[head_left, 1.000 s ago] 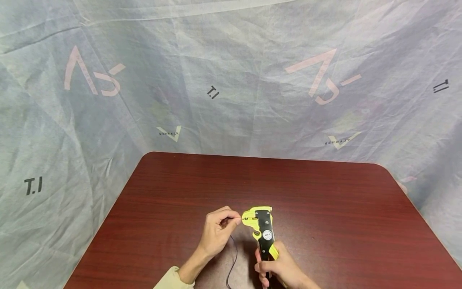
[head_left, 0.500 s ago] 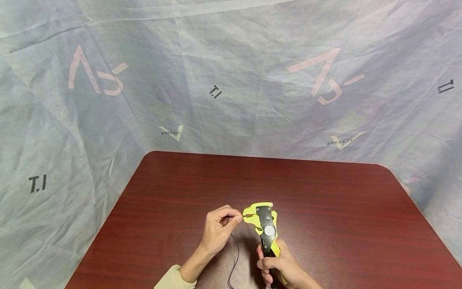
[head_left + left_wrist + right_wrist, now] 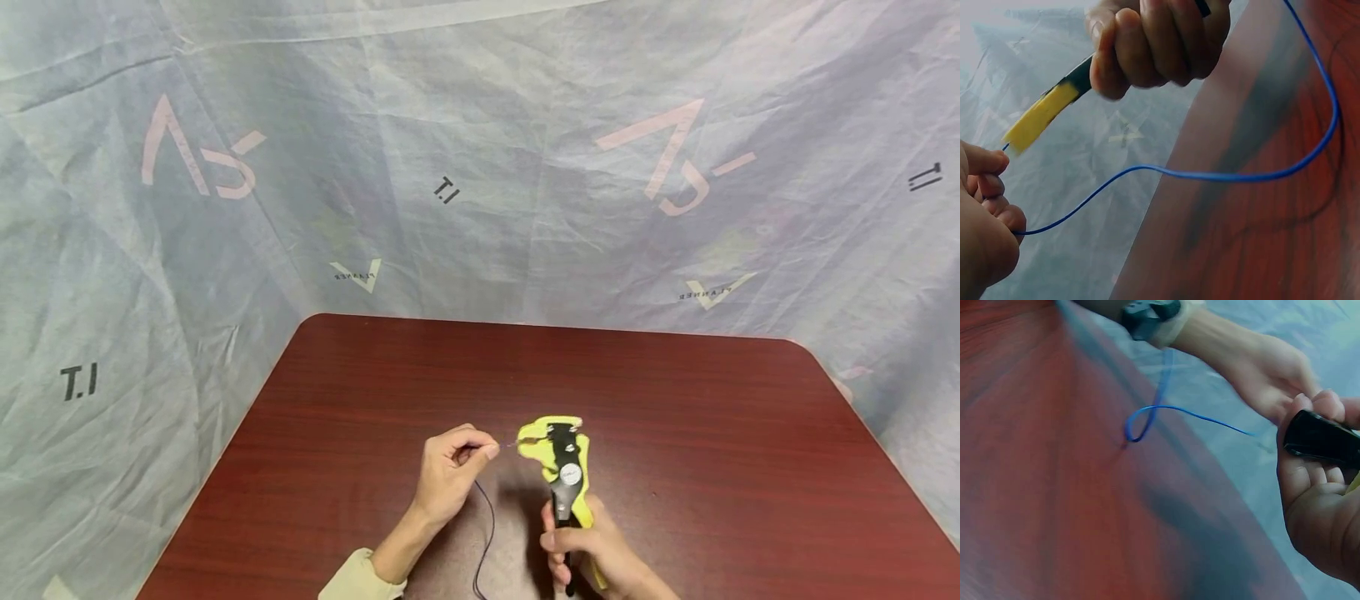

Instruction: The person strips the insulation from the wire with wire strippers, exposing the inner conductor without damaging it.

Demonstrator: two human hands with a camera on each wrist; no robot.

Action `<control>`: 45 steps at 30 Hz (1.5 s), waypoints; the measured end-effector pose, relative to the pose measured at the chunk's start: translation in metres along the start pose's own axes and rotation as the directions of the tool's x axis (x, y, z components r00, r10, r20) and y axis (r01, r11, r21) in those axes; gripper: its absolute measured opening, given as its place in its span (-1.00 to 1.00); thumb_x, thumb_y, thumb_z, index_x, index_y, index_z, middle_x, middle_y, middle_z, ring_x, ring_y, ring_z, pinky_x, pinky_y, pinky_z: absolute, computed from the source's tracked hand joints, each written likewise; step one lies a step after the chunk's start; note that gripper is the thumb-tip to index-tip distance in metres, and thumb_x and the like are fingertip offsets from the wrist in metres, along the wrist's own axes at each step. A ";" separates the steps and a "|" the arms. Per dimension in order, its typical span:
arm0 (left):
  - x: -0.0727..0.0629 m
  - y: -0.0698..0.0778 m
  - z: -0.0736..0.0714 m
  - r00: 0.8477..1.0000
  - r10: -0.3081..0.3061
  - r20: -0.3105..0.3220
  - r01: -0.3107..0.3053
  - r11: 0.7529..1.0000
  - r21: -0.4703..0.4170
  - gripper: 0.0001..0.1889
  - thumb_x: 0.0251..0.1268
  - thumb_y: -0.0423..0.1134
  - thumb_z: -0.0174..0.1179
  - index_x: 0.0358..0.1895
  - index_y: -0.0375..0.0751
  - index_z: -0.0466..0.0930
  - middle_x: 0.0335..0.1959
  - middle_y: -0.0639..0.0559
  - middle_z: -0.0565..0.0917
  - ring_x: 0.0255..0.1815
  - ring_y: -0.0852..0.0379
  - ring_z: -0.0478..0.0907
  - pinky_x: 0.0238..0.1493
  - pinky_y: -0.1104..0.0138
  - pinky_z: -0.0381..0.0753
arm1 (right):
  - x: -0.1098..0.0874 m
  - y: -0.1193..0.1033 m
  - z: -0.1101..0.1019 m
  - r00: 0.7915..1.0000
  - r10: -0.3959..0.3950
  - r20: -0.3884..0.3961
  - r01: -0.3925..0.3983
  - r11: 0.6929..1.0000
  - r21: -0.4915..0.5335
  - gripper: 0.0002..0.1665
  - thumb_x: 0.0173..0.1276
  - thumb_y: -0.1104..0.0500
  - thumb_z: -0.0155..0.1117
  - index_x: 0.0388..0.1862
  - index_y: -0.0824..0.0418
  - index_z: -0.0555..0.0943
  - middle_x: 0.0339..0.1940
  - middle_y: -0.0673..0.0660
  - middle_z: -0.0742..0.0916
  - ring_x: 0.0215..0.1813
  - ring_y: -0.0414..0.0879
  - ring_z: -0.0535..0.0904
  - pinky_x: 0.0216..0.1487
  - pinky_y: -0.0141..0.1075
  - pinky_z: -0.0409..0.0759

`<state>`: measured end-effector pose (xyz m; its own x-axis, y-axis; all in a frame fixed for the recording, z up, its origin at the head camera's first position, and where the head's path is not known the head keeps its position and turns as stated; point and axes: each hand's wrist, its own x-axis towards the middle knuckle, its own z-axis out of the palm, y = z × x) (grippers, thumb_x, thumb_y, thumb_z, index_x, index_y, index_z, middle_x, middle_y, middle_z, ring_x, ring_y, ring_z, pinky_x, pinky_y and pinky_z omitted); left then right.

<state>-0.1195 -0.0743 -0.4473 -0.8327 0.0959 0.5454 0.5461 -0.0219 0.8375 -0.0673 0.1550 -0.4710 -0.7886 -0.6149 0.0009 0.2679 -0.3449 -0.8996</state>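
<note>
My left hand (image 3: 447, 475) pinches a thin blue wire (image 3: 1229, 177) near its end between thumb and index finger. A short tip of the wire points right, toward the nose of a yellow and black wire stripper (image 3: 566, 467). My right hand (image 3: 592, 546) grips the stripper by its handles, head up, above the table. In the left wrist view the yellow head sits close to the wire's tip at my left fingertips. From under the left hand, the rest of the wire hangs in a curve toward the table's near edge.
The dark red wooden table (image 3: 360, 375) has rounded far corners. Grey-white fabric sheeting (image 3: 480, 242) with printed letters and logos hangs behind and at both sides of it. A dark device (image 3: 1147, 315) is strapped on my left wrist.
The stripper has moved right and slightly up in my right hand, so a gap now shows between its nose and my left fingertips, with the wire's tip in it. The left hand stays nearly still.
</note>
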 end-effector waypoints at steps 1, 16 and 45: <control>0.001 0.000 -0.003 1.000 -0.002 -0.019 0.002 1.000 -0.006 -0.94 0.15 -0.62 0.27 -0.41 -0.47 0.66 -0.60 -0.22 0.52 -0.48 0.49 0.35 -0.56 0.53 0.38 | -0.002 -0.003 -0.002 1.000 0.010 -0.020 -0.009 1.000 0.013 -0.93 0.30 0.48 0.04 -0.35 0.39 0.38 -0.66 -0.02 0.54 -0.62 -0.27 0.56 -0.55 -0.33 0.61; 0.012 -0.003 -0.029 0.988 -0.131 -0.077 0.130 0.991 -0.029 -0.95 0.14 -0.66 0.23 -0.42 -0.55 0.63 -0.53 0.31 0.52 -0.53 0.46 0.26 -0.56 0.44 0.27 | -0.013 -0.015 -0.027 0.998 0.052 -0.034 -0.051 0.998 0.032 -0.83 0.37 0.43 0.01 -0.27 0.17 0.44 -0.57 -0.10 0.60 -0.58 -0.25 0.56 -0.49 -0.32 0.60; 0.018 -0.009 -0.039 0.958 -0.191 -0.214 0.196 0.981 0.002 -0.97 0.20 -0.58 0.27 -0.36 -0.54 0.67 -0.53 0.28 0.61 -0.47 0.40 0.41 -0.42 0.55 0.40 | -0.028 -0.012 -0.058 0.989 0.136 -0.062 -0.136 0.991 -0.001 -0.73 0.49 0.41 -0.02 0.02 0.20 0.56 -0.24 0.09 0.83 -0.17 -0.02 0.81 -0.23 -0.15 0.76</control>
<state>-0.1433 -0.1117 -0.4440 -0.9218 -0.1170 0.3695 0.3721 -0.0011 0.9282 -0.0804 0.2173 -0.4854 -0.7779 -0.6106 -0.1487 0.3722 -0.2570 -0.8918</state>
